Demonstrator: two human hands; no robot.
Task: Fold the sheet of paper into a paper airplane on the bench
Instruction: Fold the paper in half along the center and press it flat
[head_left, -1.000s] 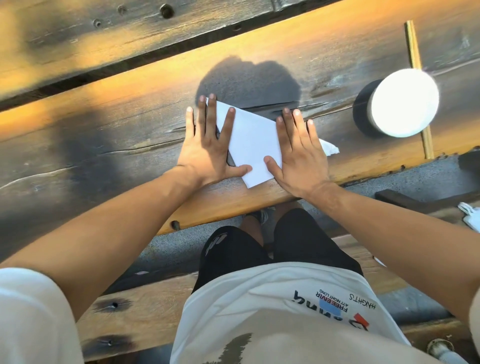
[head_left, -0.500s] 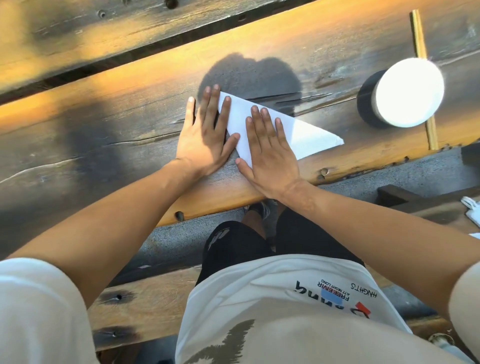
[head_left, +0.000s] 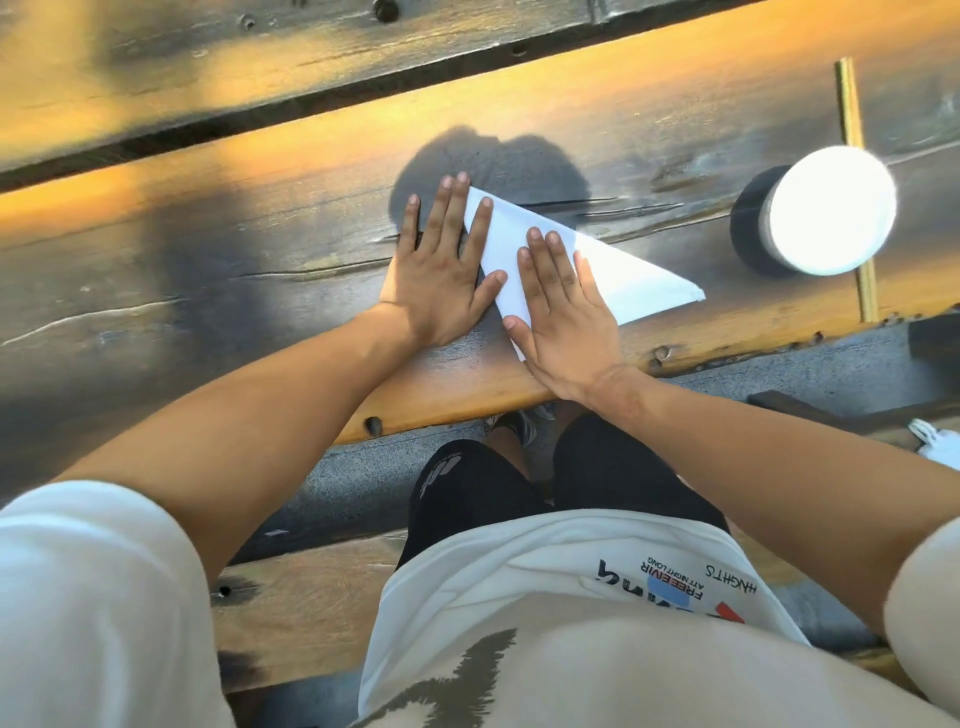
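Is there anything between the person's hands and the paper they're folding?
Nothing visible. Both the left hand and the right hand lie flat directly on the folded paper. The roll of tape sits well off to the side.

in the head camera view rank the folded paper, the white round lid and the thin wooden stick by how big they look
1. Folded paper, though the hands cover part of it.
2. White round lid.
3. Thin wooden stick: longest of the three, but so narrow it fills the least area.
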